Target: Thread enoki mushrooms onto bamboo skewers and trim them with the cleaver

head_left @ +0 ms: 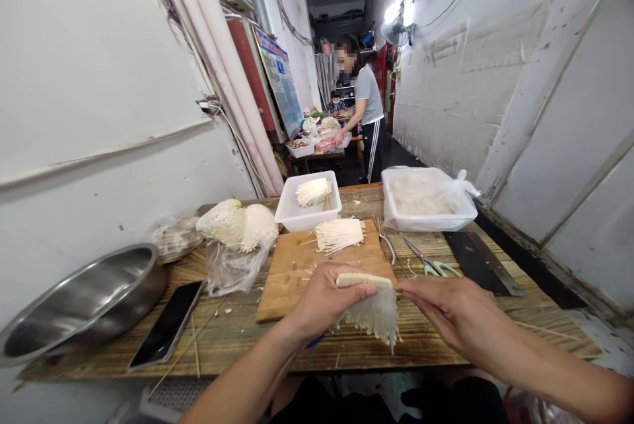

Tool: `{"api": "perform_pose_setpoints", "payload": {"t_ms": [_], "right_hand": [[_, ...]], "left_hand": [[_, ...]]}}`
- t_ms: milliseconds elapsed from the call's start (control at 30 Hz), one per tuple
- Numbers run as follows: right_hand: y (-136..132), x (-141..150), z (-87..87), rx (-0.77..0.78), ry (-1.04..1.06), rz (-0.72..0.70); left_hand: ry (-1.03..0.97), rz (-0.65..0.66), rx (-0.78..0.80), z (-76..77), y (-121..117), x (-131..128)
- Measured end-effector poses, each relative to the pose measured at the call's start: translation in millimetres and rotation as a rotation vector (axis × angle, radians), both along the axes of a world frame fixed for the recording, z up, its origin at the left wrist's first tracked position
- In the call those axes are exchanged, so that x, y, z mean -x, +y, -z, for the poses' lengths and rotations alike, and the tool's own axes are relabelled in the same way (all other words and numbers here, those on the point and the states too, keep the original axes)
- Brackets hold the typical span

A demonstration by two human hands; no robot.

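Note:
My left hand (327, 298) is closed around a flat bunch of enoki mushrooms (371, 312), thumb on the near side. The cut root edge faces up and the thin stems and caps hang down, over the front of the cutting board. At the bunch's right end, my right hand (450, 308) pinches a thin bamboo skewer (549, 330). Its tail shows beyond the hand; its tip is hidden by fingers and mushrooms. Another enoki bunch (341, 235) lies on the wooden cutting board (284, 272). Behind it, a white tray (302, 218) holds skewered enoki (314, 192).
A steel basin (89, 298), a phone (168, 321) and bagged enoki (242, 232) are on the left. To the right are scissors (433, 265), a cleaver (480, 262) and a bag-wrapped tray (428, 199). Another person (369, 97) stands at a farther table.

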State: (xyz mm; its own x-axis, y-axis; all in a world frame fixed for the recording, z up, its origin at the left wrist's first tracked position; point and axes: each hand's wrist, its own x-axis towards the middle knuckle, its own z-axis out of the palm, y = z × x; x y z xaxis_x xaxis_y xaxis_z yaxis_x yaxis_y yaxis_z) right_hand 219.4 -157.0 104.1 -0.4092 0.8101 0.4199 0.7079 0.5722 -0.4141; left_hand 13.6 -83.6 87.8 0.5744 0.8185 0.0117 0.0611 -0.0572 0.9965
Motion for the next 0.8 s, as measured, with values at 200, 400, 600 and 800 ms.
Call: {"api": "perform_pose_setpoints", "payload": {"t_ms": [200,400,600,800], "right_hand": [[1.4,0.9,0.4,0.03,0.037,0.012],[2.6,-2.7,0.2,0.014,0.072,0.01],[-1.6,-4.2,0.8,0.023,0.087,0.029],[-7.2,-6.5,3.0,0.038,0.082,0.02]], "left_hand": [[0.011,0.018,-0.014,-3.6,0.0,-0.9],[0.028,-0.023,0.0,-2.6,1.2,-3.5],[0.015,0.03,-0.036,-0.4,2.4,-3.1],[0.06,-0.016,-0.018,0.2,-5.8,4.3]]}}
